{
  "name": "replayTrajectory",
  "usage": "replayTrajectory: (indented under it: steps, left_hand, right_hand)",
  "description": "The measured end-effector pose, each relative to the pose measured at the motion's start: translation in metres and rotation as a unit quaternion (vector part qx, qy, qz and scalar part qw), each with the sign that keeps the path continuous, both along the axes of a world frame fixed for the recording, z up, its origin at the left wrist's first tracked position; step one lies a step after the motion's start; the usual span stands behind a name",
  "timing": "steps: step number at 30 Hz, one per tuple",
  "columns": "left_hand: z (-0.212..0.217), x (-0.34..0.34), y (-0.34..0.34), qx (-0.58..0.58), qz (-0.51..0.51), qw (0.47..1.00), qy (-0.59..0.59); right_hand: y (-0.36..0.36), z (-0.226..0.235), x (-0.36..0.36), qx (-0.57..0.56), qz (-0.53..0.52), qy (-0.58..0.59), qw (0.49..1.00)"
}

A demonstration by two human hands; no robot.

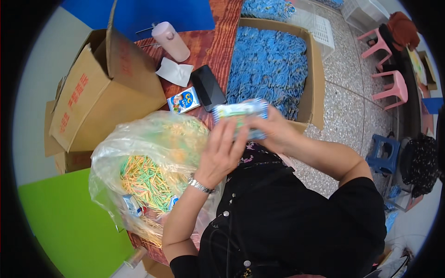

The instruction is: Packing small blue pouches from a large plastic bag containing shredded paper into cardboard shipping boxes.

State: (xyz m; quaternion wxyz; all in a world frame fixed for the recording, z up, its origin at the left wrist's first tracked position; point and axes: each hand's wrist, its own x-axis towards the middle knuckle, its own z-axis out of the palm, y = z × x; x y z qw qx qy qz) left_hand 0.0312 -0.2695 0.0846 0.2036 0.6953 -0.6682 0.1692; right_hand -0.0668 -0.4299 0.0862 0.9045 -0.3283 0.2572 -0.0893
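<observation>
A small blue-and-white packet [241, 109], smeared by motion, is held up in front of my body at the table's edge. Greenish contents show faintly through its middle. My left hand [222, 146] pinches it from the near left side, while my right hand [274, 129] grips its right end. Left of my left forearm lies a large clear plastic bag [104, 160], its mouth open. Inside are many thin sticks [146, 178] in green, yellow and orange. A small blue-and-white packet [132, 205] rests among the sticks.
Beyond the bag lie another packet [184, 100], a black phone [208, 88], a white tissue [174, 72] and a pink bottle [171, 41]. A cardboard box [104, 88] stands at left. Another box [316, 88] at right holds rows of blue packets [269, 65]. Pink stools [393, 88] stand farther right.
</observation>
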Motion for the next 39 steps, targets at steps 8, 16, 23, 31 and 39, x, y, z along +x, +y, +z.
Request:
replayTrajectory:
  steps: [8,16,23,31,39]
  left_hand:
    - [-0.003,0.026,-0.016,-0.016,0.061,0.995,0.079]
    - [-0.014,0.031,0.020,0.039,0.116,0.989,0.087]
    - [-0.010,0.035,0.035,0.050,0.149,0.984,0.083]
    - [-0.008,0.037,0.048,0.029,0.172,0.981,0.083]
    - [0.034,0.038,0.121,-0.058,0.345,0.937,0.021]
  right_hand:
    - [-0.152,-0.142,-0.056,-0.436,-0.005,0.286,0.853]
    - [-0.159,-0.273,-0.027,-0.473,0.227,0.553,0.647]
    - [-0.131,-0.321,0.015,-0.390,0.160,0.625,0.657]
    - [-0.154,-0.350,0.009,-0.347,0.276,0.564,0.697]
    - [-0.114,-0.309,0.016,-0.202,0.202,0.431,0.856]
